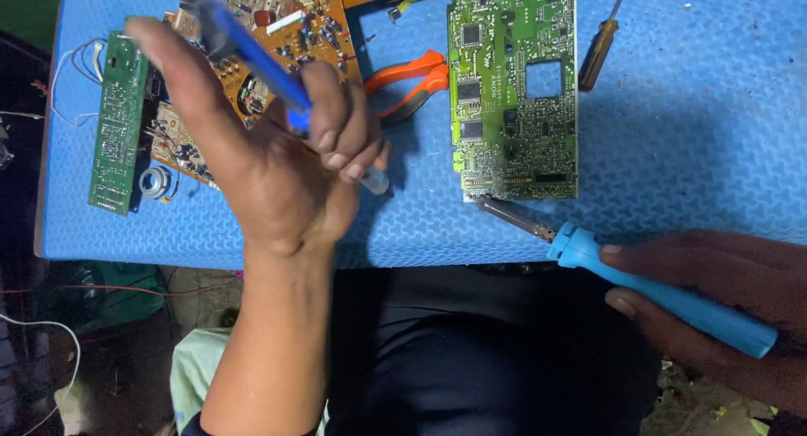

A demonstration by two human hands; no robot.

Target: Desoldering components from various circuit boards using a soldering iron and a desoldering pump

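While the right hand [714,289] clasps a soldering iron [639,285], its tip touches the green board [513,91].

Boards and tools spread over a mat [672,150]

A large circuit board [514,91] lies mid-mat, pliers [408,83] just left of it, a screwdriver [601,45] to its right, a soldering iron [639,280] tip touching its near edge; a narrow board [118,125] lies far left.

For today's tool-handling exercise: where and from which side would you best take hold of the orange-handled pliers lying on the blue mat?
Probably grip the orange-handled pliers by the two orange handles, which spread rightward toward the green circuit board. Come from above, in the gap between the boards; the left hand covers the jaw end.
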